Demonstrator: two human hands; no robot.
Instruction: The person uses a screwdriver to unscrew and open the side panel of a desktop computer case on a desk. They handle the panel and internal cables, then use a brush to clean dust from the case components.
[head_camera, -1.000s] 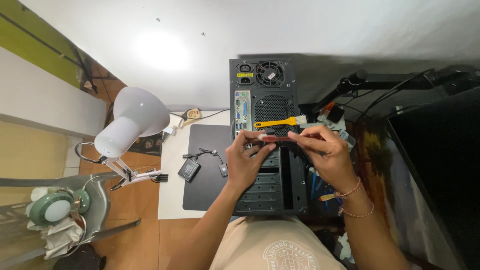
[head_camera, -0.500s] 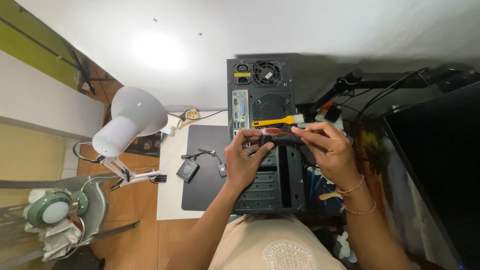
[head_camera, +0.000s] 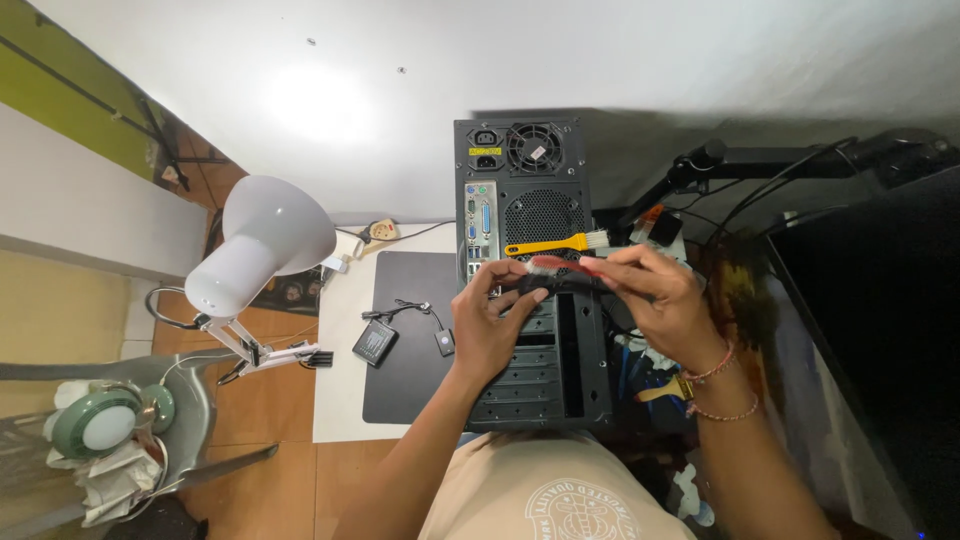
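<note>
both hands pinch one dark flat part (head_camera: 560, 280) lying crosswise over the computer case's rear (head_camera: 530, 300): left hand (head_camera: 490, 325) grips its left end, right hand (head_camera: 655, 300) its right

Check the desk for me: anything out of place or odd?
One thing: a yellow-handled brush lies loose on the computer case, just beyond both hands, which grip a dark, red-edged part. Nothing looks spilled or damaged.

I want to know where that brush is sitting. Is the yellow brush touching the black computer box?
Touching. The head view shows the yellow brush lying flat on the back panel of the computer case, with no gap under it.
</note>
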